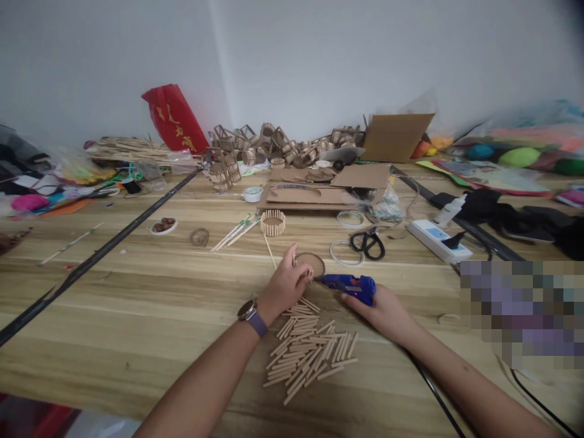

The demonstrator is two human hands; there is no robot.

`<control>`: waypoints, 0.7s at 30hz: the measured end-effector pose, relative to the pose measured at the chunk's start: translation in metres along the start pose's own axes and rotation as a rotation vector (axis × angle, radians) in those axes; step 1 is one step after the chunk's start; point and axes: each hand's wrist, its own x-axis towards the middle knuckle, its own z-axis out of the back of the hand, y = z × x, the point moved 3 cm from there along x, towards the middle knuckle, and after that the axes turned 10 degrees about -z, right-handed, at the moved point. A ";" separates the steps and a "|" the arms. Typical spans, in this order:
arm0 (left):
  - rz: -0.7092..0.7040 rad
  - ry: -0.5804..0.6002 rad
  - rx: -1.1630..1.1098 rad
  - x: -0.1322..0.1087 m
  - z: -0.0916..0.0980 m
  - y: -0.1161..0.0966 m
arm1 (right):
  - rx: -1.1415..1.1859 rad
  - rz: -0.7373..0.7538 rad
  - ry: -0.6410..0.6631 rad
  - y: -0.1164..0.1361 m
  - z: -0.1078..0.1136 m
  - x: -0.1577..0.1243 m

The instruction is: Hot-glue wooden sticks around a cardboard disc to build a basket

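My left hand (283, 285), with a watch on the wrist, is closed around the near left edge of a round cardboard disc (312, 263). Small pale bits show by its thumb, but I cannot tell whether they are stick ends. In my right hand (385, 313) is a blue glue gun (349, 285) with a red light on. Its nozzle points left, close to the left fingertips and the disc. Below the hands lies a loose pile of short wooden sticks (310, 353). A small round stick-walled basket (273, 223) stands beyond the left hand.
Longer sticks (236, 232), a bowl of brown balls (163, 226), black scissors (367, 243) and tape rings (347, 252) lie around. A white power strip (438, 240) sits right. Flat cardboard (314, 198) and a heap of wooden models (283, 146) are behind. A black cord (433, 389) trails right.
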 end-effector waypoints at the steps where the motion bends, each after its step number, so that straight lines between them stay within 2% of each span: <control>1: 0.003 -0.001 0.001 0.000 0.000 0.000 | -0.001 -0.003 0.001 0.000 0.000 0.000; 13: 0.016 0.030 0.003 0.000 0.001 -0.002 | -0.002 -0.003 0.008 0.000 0.000 -0.001; 21: 0.011 0.015 -0.012 0.000 0.001 -0.002 | 0.013 -0.028 -0.044 -0.001 0.001 0.000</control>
